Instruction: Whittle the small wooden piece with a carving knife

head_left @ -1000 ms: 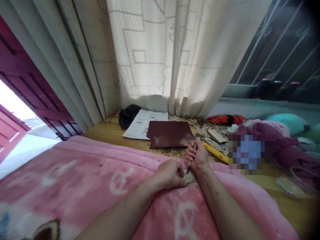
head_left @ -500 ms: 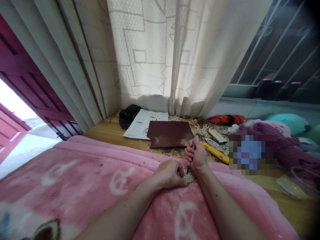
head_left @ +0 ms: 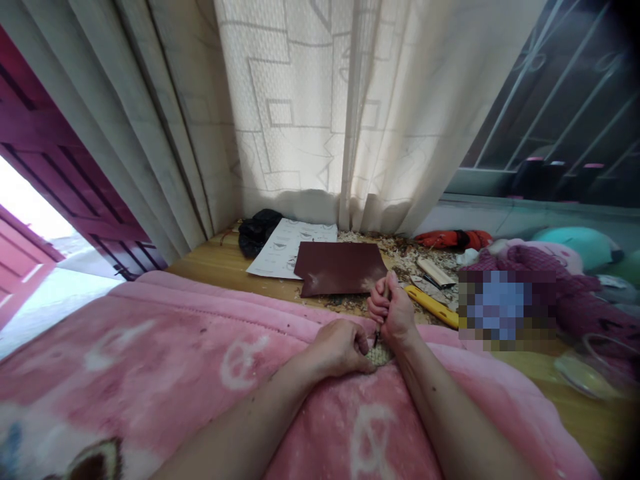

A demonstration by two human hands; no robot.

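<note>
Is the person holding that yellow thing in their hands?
No: the yellow thing lies beside the right hand, which grips a slim tool, while the left hand holds a pale piece.

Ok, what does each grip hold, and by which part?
Left grip: a pale grid-patterned piece, by its left edge. Right grip: a thin dark-tipped tool, by its handle.

The pale, rounded, grid-scored piece [head_left: 380, 355] looks matt and rough, like bare wood; the slim hand tool [head_left: 377, 338] ends in a dark, metal-looking tip. The thick pink patterned quilt [head_left: 190, 347] is soft, plush cloth. The flat dark-brown sheet [head_left: 343, 263] appears smooth with a faint sheen (pale smudges dull it in places), the white printed sheet [head_left: 277, 253] papery, the crumpled black bag [head_left: 256, 233] thin plastic, the long yellow object [head_left: 433, 307] smooth plastic, the cream patterned curtain [head_left: 290, 87] textured, woven cloth.
</note>
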